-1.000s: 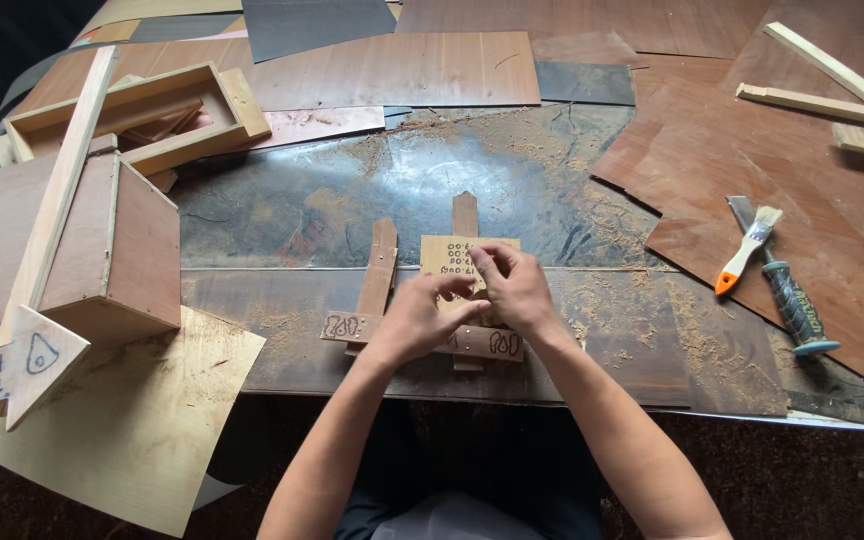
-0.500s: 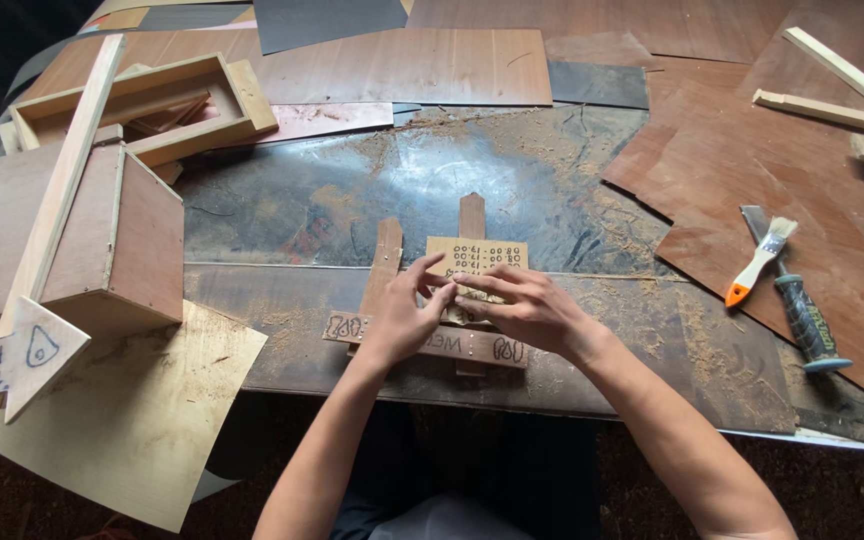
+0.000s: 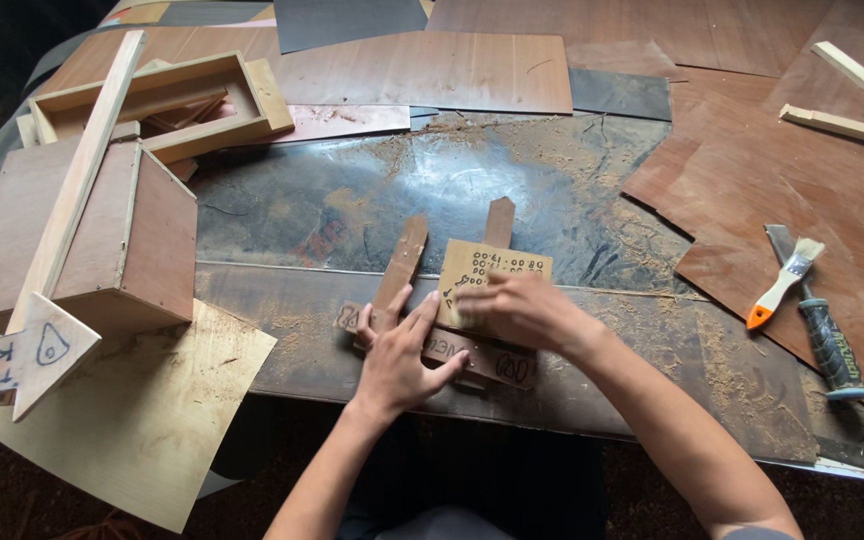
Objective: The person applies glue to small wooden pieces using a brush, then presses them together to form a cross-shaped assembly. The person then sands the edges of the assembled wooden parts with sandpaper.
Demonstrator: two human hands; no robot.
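Two hands flat on a small wooden assembly

Two bare hands rest at the near middle of the dusty tabletop (image 3: 352, 200), both pressing down on a small wooden assembly (image 3: 442, 345) made of narrow strips. The left hand (image 3: 397, 355) lies flat with its fingers spread apart, covering the joint where a horizontal strip (image 3: 487, 362) crosses the left upright strip (image 3: 399, 265); it clamps nothing, only presses. The right hand (image 3: 517, 310) lies palm down on a tan cardboard piece (image 3: 492, 270) bearing handwritten marks, fingers loosely together and pointing left; whether the fingertips pinch anything under them I cannot tell. A second upright strip (image 3: 499, 220) sticks out behind the cardboard.

To the left stands a brown plywood box (image 3: 142, 245) with a long pale batten (image 3: 82, 180) lying across it, and behind it an open wooden frame (image 3: 152, 100). An arrow-shaped wooden sign (image 3: 27, 355) lies at the near left, touching a pale plywood sheet (image 3: 142, 420). Well apart on the right, a paintbrush (image 3: 782, 285) with an orange-tipped handle lies just beside a green-handled tool (image 3: 827, 345), on reddish veneer sheets (image 3: 752, 170). Sawdust is scattered across the dark surface.
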